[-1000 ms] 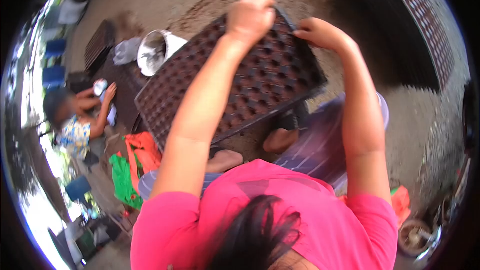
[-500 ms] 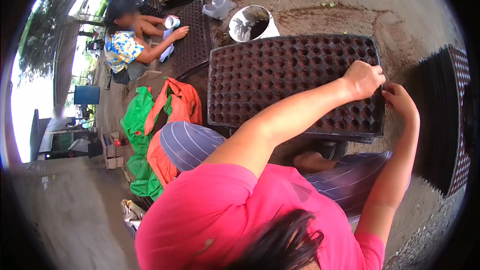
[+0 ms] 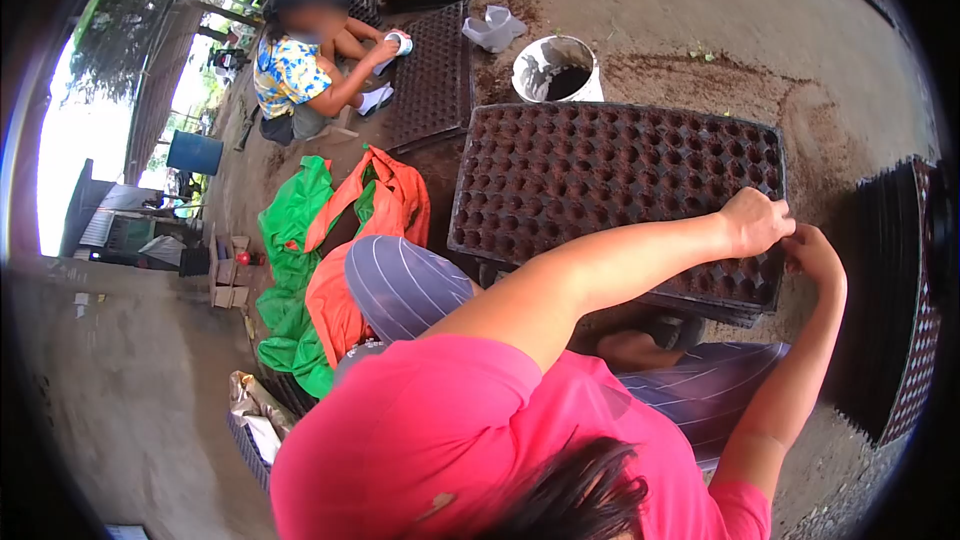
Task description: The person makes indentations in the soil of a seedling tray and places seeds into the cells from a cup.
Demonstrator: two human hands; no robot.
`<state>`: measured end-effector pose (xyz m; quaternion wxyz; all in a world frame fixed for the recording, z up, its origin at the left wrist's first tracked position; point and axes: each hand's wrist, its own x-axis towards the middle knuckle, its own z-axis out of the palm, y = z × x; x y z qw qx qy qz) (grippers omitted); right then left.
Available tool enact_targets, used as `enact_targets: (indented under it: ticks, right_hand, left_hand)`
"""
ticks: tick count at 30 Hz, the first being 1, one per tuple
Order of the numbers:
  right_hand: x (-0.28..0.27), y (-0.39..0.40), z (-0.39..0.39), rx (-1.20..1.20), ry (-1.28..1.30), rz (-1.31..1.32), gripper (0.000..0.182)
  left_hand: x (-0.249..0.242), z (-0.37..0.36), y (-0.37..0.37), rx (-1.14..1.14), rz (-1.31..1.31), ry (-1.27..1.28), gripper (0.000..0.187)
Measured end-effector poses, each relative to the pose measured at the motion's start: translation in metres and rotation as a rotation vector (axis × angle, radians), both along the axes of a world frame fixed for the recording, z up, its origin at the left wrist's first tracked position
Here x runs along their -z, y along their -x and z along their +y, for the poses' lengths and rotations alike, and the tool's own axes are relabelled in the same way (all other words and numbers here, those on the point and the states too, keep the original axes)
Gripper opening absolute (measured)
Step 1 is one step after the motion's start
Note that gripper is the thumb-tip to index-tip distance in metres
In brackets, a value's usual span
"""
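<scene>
A dark seedling tray [image 3: 620, 175], its round cells filled with brown soil, lies on top of a few stacked trays in front of me. My left hand [image 3: 755, 222] reaches across to the tray's right edge with its fingers curled closed. Close against it, my right hand [image 3: 815, 255] has thumb and fingers pinched together just off that same edge. The fingertips of both hands meet or nearly meet. Whatever lies between them is too small and hidden to make out.
A white bucket [image 3: 557, 70] holding dark soil stands behind the tray. A tall stack of trays [image 3: 890, 300] rises at right. Green and orange cloth [image 3: 370, 200] lies at left. Further back, a co-worker [image 3: 300, 70] sits by another tray [image 3: 430, 75], holding a white cup [image 3: 400, 43].
My view has shifted, so the scene sits lower and further right. Both hands stay together at the tray's right edge. The co-worker's outstretched hand has drawn back to the cup.
</scene>
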<state>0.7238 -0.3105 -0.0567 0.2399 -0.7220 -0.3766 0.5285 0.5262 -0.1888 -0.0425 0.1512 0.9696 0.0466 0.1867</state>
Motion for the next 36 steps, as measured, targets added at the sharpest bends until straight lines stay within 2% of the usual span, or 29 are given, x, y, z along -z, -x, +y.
enact_targets:
  ticks: [5,9,14,17,21,23,27,31,34,36]
  right_hand:
    - [0.008,-0.002,-0.007,0.022,-0.048,0.072,0.012]
    - [-0.001,-0.002,-0.002,-0.033,-0.014,-0.019,0.014]
    - [-0.002,0.004,-0.006,0.004,-0.047,0.014,0.016]
    - [0.002,0.0,-0.007,0.007,-0.068,0.024,0.014]
    - [-0.001,0.0,-0.008,0.007,-0.043,0.032,0.011]
    - [-0.003,0.001,-0.007,0.005,-0.025,0.018,0.01]
    - [-0.002,0.005,-0.009,0.039,-0.092,0.046,0.009]
    - [-0.016,0.012,-0.007,0.015,-0.063,-0.025,0.008]
    - [-0.013,0.007,-0.006,-0.009,-0.077,-0.018,0.008]
    - [-0.005,0.005,-0.011,-0.009,-0.095,-0.033,0.01]
  left_hand:
    - [-0.016,-0.011,0.017,0.031,-0.143,0.071,0.007]
    - [-0.001,-0.02,0.016,0.072,-0.074,0.016,0.009]
    - [0.01,-0.027,0.007,0.05,-0.128,0.053,0.01]
    - [0.011,-0.031,0.013,0.091,-0.094,-0.024,0.01]
    - [0.011,-0.037,0.017,0.03,-0.126,-0.044,0.012]
    - [0.008,-0.041,0.011,-0.064,-0.122,0.025,0.013]
    - [0.002,-0.042,0.007,-0.077,-0.15,0.011,0.013]
    - [0.003,-0.042,0.011,-0.06,-0.038,0.017,0.012]
    - [-0.01,-0.049,0.008,-0.071,0.137,-0.106,0.013]
    - [-0.007,-0.054,0.006,-0.086,0.108,-0.09,0.014]
